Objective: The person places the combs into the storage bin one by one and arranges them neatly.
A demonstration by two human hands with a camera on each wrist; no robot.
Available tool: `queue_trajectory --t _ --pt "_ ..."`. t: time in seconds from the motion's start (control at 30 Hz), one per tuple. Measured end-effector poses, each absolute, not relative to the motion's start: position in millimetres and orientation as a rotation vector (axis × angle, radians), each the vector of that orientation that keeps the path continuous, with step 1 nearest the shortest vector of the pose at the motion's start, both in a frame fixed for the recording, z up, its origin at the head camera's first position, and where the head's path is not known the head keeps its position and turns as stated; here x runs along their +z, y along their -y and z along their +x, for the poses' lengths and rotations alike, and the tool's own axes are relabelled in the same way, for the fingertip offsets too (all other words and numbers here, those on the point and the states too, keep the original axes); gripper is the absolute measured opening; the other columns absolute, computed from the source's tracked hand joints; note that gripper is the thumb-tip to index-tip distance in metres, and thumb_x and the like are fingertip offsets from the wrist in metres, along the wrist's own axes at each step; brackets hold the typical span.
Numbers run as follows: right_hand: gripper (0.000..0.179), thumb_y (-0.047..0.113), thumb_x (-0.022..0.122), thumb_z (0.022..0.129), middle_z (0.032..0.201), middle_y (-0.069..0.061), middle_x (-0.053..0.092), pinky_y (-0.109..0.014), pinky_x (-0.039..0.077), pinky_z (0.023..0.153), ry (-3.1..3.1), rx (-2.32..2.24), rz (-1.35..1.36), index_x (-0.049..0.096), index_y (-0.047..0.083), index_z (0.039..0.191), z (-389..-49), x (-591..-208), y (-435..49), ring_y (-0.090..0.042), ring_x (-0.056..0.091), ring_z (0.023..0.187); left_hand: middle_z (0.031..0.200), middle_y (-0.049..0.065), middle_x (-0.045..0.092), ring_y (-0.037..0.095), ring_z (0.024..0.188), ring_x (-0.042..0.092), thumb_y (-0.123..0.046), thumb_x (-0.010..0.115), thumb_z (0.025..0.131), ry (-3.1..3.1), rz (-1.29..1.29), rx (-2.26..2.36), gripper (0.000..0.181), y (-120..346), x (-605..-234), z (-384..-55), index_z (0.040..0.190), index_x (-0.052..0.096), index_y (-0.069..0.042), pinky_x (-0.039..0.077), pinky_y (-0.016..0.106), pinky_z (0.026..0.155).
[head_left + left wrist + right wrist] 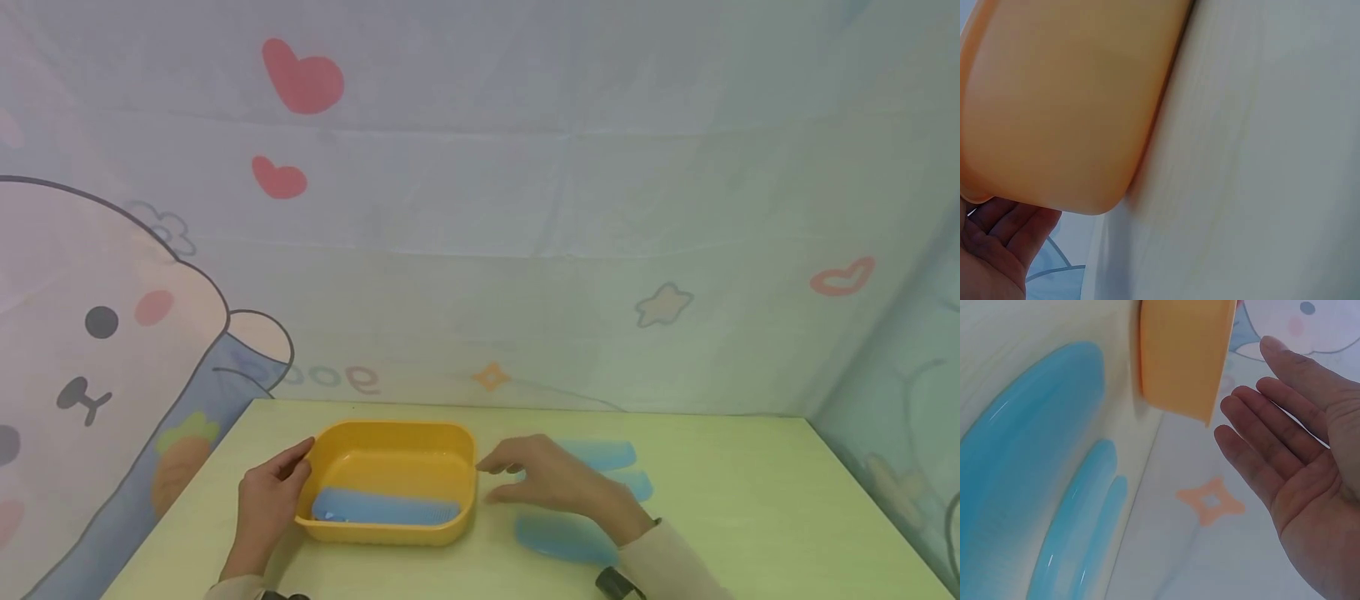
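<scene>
Firstly, the head view records a yellow tray (390,536) standing level on the pale bench (750,500), left of the middle, with one long blue piece (390,507) lying along its near side; ridges show at that piece's right end. The left hand (266,492) is at the tray's left end, fingertips and thumb tip touching the rim, thumb and fingers visibly apart. The right hand (543,477) stands just off the tray's right end, thumb and fingers parted in a moderate gap, holding nothing. Three loose blue pieces lie on the bench around the right hand: the far piece (600,454) and the middle piece (635,483) partly hidden behind it, the near piece (564,540) on its near side. Both arms wear pale sleeves; behind the bench hangs a printed curtain (480,167) with hearts and an animal's head. Next, the left wrist view shows the left hand's fingers nearly straight, touching the tray's end wall; the thumb cannot be made out. Lastly, the right wrist view confirms the right hand wide, palm exposed, clear of the tray, with the blue pieces alongside, rounded and glossy.
</scene>
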State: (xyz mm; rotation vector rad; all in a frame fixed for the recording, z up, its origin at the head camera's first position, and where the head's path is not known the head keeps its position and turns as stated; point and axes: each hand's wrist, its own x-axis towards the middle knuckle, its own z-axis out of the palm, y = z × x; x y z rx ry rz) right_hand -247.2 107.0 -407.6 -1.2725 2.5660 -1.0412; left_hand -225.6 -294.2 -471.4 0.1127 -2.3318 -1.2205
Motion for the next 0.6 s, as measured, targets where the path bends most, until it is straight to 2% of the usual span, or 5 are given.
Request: queue_trajectory --t 0.2,0.43,0.6 --pt "0.037 0.029 0.082 0.096 0.121 0.004 0.075 -0.039 0.057 0.098 -2.585 -1.060 -1.229 0.076 0.012 0.128 -245 -414 -131 -0.024 0.071 0.111 0.122 0.022 0.074 -0.017 0.090 0.056 0.003 0.066 0.100 2.328 0.116 -1.220 0.029 294 -472 -225 0.128 0.075 0.003 0.047 0.002 0.076" --pt "0.038 0.029 0.082 0.096 0.124 -0.006 0.075 -0.042 0.058 0.097 -2.613 -1.050 -1.199 0.076 0.009 0.128 -241 -417 -160 -0.026 0.070 0.111 0.123 0.022 0.074 -0.018 0.090 0.056 0.002 0.065 0.101 2.327 0.113 -1.240 0.029 294 -471 -224 0.129 0.074 0.003 0.048 0.003 0.076" --pt "0.038 0.031 0.082 0.095 0.127 -0.005 0.074 -0.046 0.058 0.096 -2.629 -1.047 -1.118 0.076 0.012 0.128 -237 -417 -184 -0.027 0.069 0.113 0.123 0.023 0.074 -0.017 0.091 0.056 0.002 0.066 0.101 2.323 0.103 -1.240 0.029 294 -472 -224 0.129 0.074 0.004 0.047 0.003 0.076"
